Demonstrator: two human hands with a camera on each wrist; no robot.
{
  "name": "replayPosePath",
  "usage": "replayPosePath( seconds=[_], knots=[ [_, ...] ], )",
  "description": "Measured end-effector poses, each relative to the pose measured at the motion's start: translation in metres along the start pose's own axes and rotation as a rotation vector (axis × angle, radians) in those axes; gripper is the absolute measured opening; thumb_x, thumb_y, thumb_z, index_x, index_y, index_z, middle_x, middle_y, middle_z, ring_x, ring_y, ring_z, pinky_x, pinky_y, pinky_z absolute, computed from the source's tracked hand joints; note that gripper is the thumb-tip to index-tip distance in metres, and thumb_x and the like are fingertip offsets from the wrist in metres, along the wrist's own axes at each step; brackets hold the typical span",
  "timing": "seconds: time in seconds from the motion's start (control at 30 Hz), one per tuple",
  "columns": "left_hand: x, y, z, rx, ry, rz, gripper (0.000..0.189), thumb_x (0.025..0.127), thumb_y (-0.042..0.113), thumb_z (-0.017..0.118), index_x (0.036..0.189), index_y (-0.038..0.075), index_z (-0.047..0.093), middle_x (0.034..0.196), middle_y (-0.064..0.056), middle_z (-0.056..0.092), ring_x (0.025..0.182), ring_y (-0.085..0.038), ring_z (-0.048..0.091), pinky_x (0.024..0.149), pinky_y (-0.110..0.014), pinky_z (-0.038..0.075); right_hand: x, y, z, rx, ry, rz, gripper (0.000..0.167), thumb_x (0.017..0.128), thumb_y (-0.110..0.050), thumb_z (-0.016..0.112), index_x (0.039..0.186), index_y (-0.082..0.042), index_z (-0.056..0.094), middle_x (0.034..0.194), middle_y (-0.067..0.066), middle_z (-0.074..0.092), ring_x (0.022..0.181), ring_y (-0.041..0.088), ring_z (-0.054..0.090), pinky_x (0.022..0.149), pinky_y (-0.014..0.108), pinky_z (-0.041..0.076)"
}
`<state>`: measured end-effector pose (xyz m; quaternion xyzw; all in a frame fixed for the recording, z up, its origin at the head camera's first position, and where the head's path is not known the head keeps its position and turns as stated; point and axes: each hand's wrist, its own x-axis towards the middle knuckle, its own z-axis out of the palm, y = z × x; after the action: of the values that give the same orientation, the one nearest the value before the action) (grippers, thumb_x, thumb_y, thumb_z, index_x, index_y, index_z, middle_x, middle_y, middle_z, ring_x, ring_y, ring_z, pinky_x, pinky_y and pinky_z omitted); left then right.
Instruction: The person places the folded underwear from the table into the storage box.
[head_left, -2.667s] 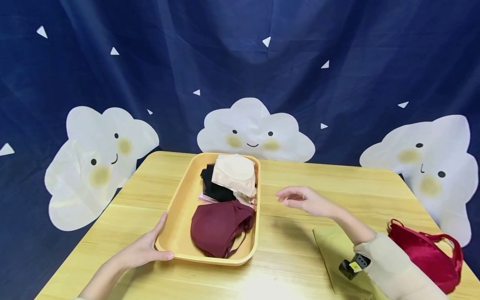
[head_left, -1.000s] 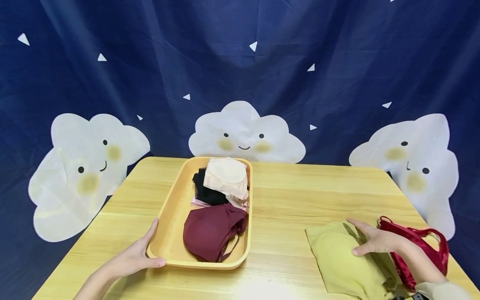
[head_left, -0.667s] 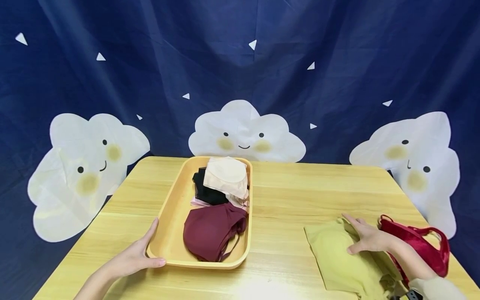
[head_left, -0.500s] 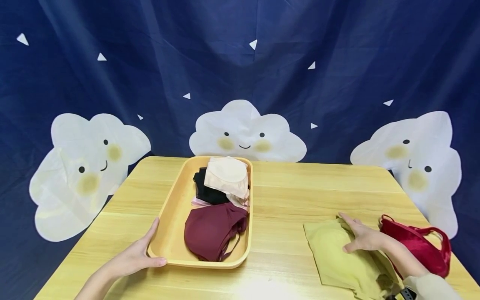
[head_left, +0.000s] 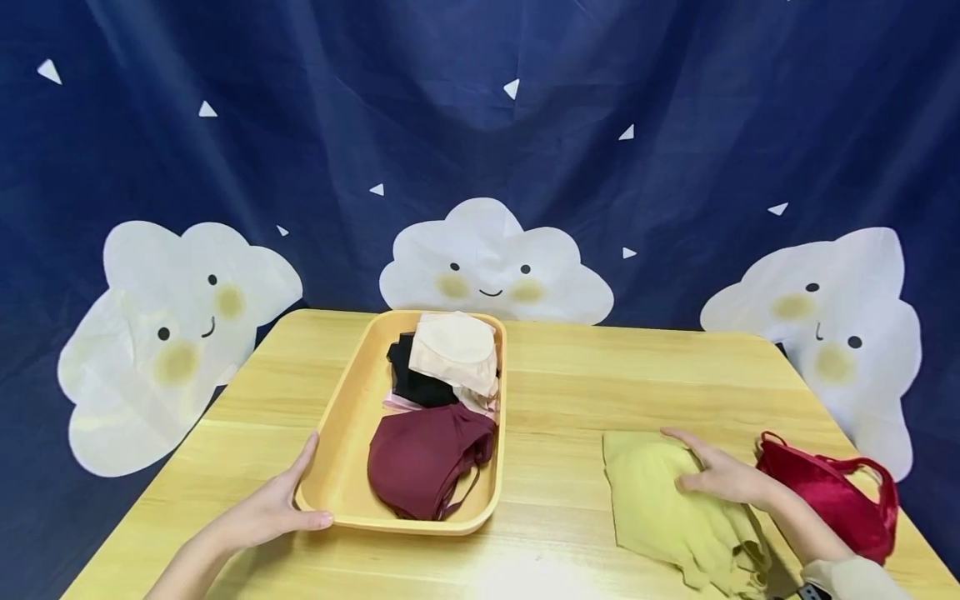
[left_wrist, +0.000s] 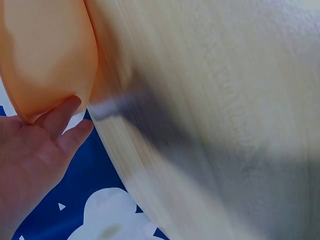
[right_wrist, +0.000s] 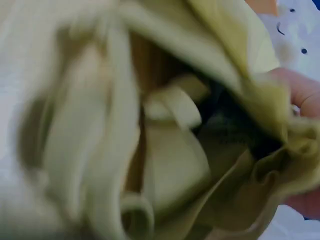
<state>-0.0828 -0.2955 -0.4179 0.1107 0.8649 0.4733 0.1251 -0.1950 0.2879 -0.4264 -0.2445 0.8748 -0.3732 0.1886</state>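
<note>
My left hand point(head_left: 266, 510) rests against the near left corner of an orange-yellow tray point(head_left: 337, 467), thumb along the front and fingers along the left side. On the right, my right hand point(head_left: 723, 475) grips a folded yellow-green padded top point(head_left: 656, 492). In the right wrist view, the blurred top point(right_wrist: 175, 165) fills most of the picture, its folds and loops hanging open, with the hand around its right side. A maroon bra point(head_left: 420, 467) lies in the front of the tray. Behind it are a black garment point(head_left: 420, 379) and a pale folded garment point(head_left: 453, 346).
Just beyond the right forearm, a red bra point(head_left: 832, 500) with straps lies on the wooden table point(head_left: 585, 375). A navy curtain point(head_left: 337, 108) with smiling clouds hangs behind the table.
My right hand has come from beside the tray to the yellow-green top and taken hold of it. The top has shifted slightly left and lost its flat shape. The left hand stays at the tray.
</note>
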Motion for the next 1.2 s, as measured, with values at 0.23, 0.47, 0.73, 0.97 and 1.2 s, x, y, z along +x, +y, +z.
replayPosePath(
  seconds=[0.23, 0.47, 0.73, 0.97, 1.2],
  knots=[
    [0.0, 0.001, -0.001, 0.01, -0.003, 0.004, 0.108, 0.077, 0.017, 0.071, 0.141, -0.007, -0.012, 0.143, -0.035, -0.011, 0.129, -0.051, -0.003, 0.085, 0.004, 0.008, 0.004, -0.006, -0.009, 0.141, 0.089, -0.046, 0.055, 0.091, -0.014, 0.054, 0.139, -0.003, 0.029, 0.143, 0.029, 0.019, 0.127, 0.051, 0.012, 0.087, 0.069, 0.029],
    [0.0, -0.001, 0.0, 0.003, -0.013, -0.016, 0.108, 0.077, 0.018, 0.071, 0.141, -0.005, -0.013, 0.144, -0.034, -0.011, 0.129, -0.049, -0.003, 0.084, 0.004, 0.008, 0.012, -0.028, -0.021, 0.29, 0.17, -0.056, 0.041, 0.093, -0.014, 0.05, 0.133, -0.008, 0.039, 0.135, -0.003, 0.035, 0.114, 0.015, 0.044, 0.087, 0.037, 0.044],
    [0.001, -0.001, -0.001, -0.012, -0.021, -0.023, 0.108, 0.078, 0.016, 0.07, 0.142, -0.002, -0.014, 0.144, -0.033, -0.013, 0.13, -0.049, -0.005, 0.085, 0.003, 0.009, 0.032, -0.057, -0.023, 0.672, 0.13, -0.197, 0.035, 0.096, -0.005, 0.041, 0.127, -0.021, 0.042, 0.112, -0.005, 0.053, 0.088, 0.01, 0.062, 0.07, 0.029, 0.053],
    [0.001, -0.002, -0.002, -0.023, -0.026, -0.019, 0.107, 0.079, 0.015, 0.07, 0.142, -0.001, -0.014, 0.144, -0.032, -0.014, 0.13, -0.049, -0.006, 0.085, 0.002, 0.008, 0.058, -0.088, -0.016, 0.846, 0.078, -0.25, 0.032, 0.097, -0.007, 0.039, 0.123, -0.025, 0.046, 0.106, -0.003, 0.058, 0.083, 0.014, 0.065, 0.065, 0.032, 0.055],
    [0.0, -0.001, -0.002, -0.013, -0.021, -0.022, 0.107, 0.079, 0.016, 0.07, 0.142, -0.002, -0.014, 0.144, -0.033, -0.013, 0.13, -0.049, -0.005, 0.085, 0.002, 0.008, 0.086, -0.123, -0.006, 0.857, 0.13, -0.248, 0.027, 0.097, -0.015, 0.042, 0.12, -0.028, 0.047, 0.106, -0.003, 0.055, 0.081, 0.01, 0.063, 0.065, 0.027, 0.054]
  ],
)
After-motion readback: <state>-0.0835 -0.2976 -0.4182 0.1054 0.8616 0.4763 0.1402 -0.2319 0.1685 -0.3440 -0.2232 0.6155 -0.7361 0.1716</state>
